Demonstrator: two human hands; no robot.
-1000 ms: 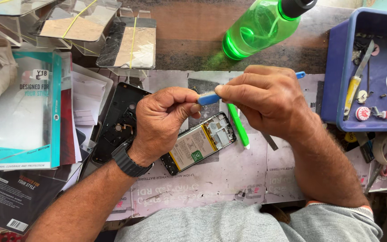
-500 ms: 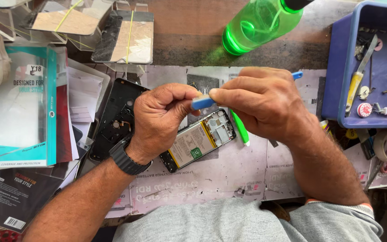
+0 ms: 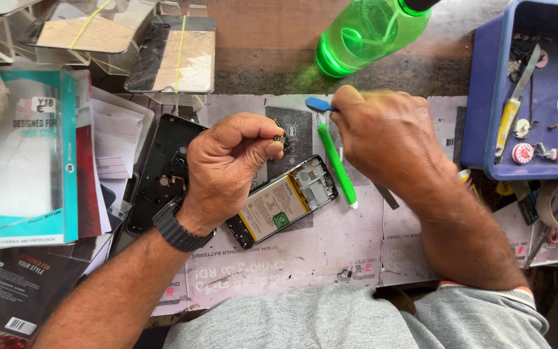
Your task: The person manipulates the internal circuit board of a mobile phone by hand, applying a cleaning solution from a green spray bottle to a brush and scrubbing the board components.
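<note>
The opened phone (image 3: 282,201) lies on the table, back cover (image 3: 163,171) already off. Left hand (image 3: 227,165) fingers pinch a small part (image 3: 281,138); right hand (image 3: 389,139) fingers grip a blue tool (image 3: 318,104). Reassembly seems left.

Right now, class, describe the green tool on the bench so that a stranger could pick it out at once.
Start at the pale printed mat in the middle of the bench and find the opened phone on it. The green tool lies just right of the phone, beside the right hand. It is the only slim, bright green stick with a white tip.
</note>
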